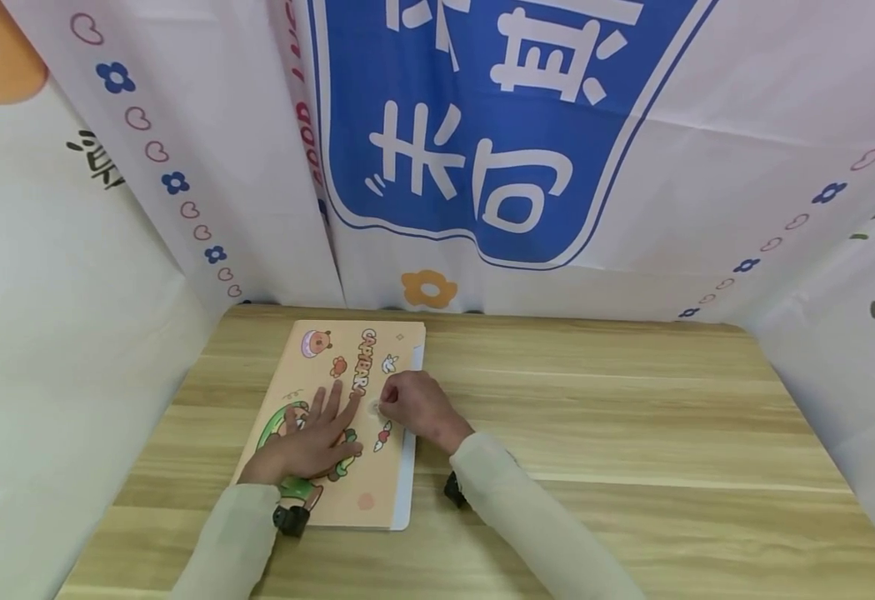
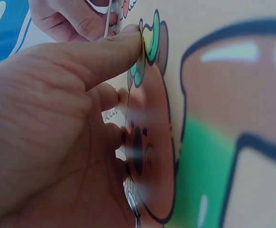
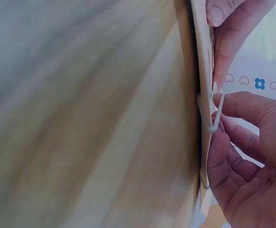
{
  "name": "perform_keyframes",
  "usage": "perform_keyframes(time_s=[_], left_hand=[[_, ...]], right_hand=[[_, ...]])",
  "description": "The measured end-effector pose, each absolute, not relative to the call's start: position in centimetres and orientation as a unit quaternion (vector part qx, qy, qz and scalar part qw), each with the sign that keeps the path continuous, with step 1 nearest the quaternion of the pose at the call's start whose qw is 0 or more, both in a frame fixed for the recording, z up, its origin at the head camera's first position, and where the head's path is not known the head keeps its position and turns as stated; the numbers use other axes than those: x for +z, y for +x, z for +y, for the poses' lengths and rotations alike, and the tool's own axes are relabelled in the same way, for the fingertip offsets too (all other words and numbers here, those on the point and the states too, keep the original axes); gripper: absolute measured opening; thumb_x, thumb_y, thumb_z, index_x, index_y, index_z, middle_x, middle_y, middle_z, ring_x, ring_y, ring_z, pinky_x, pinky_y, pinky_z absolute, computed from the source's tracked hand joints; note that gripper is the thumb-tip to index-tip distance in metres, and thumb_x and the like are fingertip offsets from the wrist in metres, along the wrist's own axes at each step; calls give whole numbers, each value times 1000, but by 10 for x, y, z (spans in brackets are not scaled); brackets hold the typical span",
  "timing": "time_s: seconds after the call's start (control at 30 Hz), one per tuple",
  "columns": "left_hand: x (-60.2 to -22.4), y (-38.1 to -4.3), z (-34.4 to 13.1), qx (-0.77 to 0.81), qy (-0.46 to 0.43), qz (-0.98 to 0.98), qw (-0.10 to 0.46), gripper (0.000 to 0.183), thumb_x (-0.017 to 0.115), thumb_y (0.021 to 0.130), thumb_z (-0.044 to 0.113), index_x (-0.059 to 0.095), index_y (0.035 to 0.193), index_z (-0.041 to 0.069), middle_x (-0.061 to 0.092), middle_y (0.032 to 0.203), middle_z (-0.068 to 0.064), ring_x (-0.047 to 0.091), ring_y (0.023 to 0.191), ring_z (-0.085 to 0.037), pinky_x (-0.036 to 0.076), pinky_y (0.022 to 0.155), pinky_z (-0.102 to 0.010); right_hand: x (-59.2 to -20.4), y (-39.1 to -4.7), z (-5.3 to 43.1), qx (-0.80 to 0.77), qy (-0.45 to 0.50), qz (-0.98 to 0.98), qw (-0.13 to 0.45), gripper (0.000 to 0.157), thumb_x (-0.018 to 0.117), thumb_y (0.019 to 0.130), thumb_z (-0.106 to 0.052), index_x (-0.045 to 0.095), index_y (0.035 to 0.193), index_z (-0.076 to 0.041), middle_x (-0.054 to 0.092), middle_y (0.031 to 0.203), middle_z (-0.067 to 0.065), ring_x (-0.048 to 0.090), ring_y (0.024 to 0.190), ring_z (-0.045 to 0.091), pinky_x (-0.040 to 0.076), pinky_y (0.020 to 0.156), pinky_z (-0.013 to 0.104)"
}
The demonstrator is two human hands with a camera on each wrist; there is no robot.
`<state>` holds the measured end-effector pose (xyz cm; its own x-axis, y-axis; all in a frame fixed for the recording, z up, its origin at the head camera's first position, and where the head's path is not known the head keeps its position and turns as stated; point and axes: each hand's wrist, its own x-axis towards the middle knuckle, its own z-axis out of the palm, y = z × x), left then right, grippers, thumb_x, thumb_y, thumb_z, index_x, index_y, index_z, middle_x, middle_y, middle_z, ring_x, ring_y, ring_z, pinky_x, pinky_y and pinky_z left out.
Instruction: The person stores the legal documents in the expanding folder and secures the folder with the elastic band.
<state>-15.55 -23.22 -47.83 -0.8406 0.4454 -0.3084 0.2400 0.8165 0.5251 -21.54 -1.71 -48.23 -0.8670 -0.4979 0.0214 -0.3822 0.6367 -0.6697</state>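
A peach-coloured folder with a CAPYBARA title and cartoon animals lies on the table, a pale strip along its right side. My left hand rests on its cover with fingers spread, over the large cartoon capybara. In the left wrist view the thumb presses near the figure's green and yellow detail. Curled near the right part of the cover, my right hand pinches a thin white string, which passes round the folder's edge in the right wrist view. A small round disc shows at its fingertips.
The wood-grain table extends to the right of the folder. White printed cloth with a blue sign hangs behind, and more cloth stands at the left side. Black wrist cameras sit at both cuffs.
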Motion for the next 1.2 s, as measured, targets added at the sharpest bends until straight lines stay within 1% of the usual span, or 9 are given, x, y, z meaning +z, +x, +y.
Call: perform_keyframes(time_s=[0.17,0.4,0.5,0.63,0.7,0.87,1.07,1.2], left_hand=[[-477,-155,-231,241,182,929,215,82,51,107,42,8,164,1,-13,164,-31,-17,148,-53,-16,102,-79],[-475,-156,-232,246,174,929,217,82,53,106,41,9,164,2,-13,165,-29,-17,149,-51,-17,102,-78],[-476,-155,-233,246,172,929,215,81,53,106,39,10,164,2,-13,165,-30,-17,148,-52,-17,102,-79],[-477,-154,-233,246,173,930,212,80,53,106,38,10,164,3,-13,165,-30,-17,148,-51,-17,102,-79],[-478,-154,-233,244,173,931,209,80,53,106,38,10,164,3,-12,165,-29,-17,149,-51,-17,102,-79],[-477,-153,-231,241,169,933,207,80,54,106,37,11,164,3,-11,165,-29,-16,149,-51,-16,102,-80],[-474,-151,-229,246,168,931,210,80,54,106,39,13,164,3,-10,165,-30,-15,149,-52,-15,102,-80],[-475,-151,-228,249,166,930,212,80,54,106,39,12,164,4,-10,166,-29,-15,149,-51,-15,102,-79]], right_hand=[[-481,-216,-22,-324,-257,907,80,9,75,91,-10,73,83,-11,63,78,-7,56,69,7,47,64,20],[-477,-217,-29,-305,-271,909,79,6,72,91,-8,73,86,-10,62,79,-7,55,71,8,47,65,21],[-477,-217,-33,-288,-273,914,82,3,74,90,-13,73,87,-12,62,81,-7,55,72,8,47,66,22],[-479,-217,-36,-251,-275,925,78,8,79,89,-21,73,88,-15,61,85,-8,54,74,7,47,67,24],[-480,-217,-36,-238,-272,929,76,9,80,89,-23,73,88,-17,61,86,-9,54,75,8,46,67,24],[-480,-218,-36,-226,-282,930,71,10,79,89,-22,71,86,-18,61,86,-8,53,77,9,46,66,25],[-476,-216,-39,-206,-279,935,76,8,78,90,-22,71,88,-17,64,86,-8,54,78,9,47,67,25],[-477,-215,-40,-197,-269,939,84,8,77,90,-22,70,88,-17,60,84,-8,53,77,9,46,66,25]])
